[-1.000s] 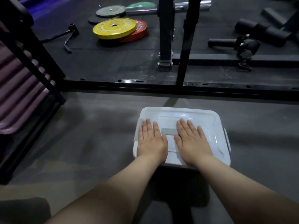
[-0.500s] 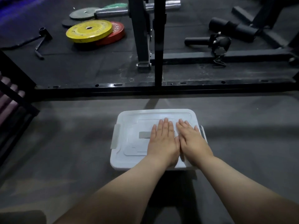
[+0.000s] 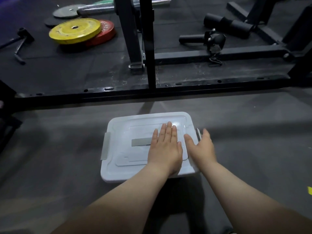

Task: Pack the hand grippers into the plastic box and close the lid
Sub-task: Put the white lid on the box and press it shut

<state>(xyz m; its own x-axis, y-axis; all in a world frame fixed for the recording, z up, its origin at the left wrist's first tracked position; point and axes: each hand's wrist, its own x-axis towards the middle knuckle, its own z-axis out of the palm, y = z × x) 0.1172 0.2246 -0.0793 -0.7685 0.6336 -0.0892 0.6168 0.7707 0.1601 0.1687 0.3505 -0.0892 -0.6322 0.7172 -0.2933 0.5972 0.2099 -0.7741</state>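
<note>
A white plastic box (image 3: pixel 118 173) sits on the grey floor with its lid (image 3: pixel 135 125) lying flat on top. My left hand (image 3: pixel 166 147) lies palm down on the right half of the lid, fingers together. At the box's right edge, my right hand (image 3: pixel 201 147) has its thumb on the lid and its fingers around the right latch (image 3: pixel 197 133). The grey left latch (image 3: pixel 106 148) lies against the box's side. No hand grippers are visible; the box's inside is hidden.
A black rack frame (image 3: pixel 148 48) with a floor rail (image 3: pixel 118 92) stands just behind the box. Yellow (image 3: pixel 75 30) and red (image 3: pixel 106 32) weight plates lie at the back left. Black foam rollers (image 3: pixel 228 25) and bars are at the back right.
Both hands slid rightward across the lid. My right hand left the lid's top and now sits at the right latch. The view shifted, so the box sits further left.
</note>
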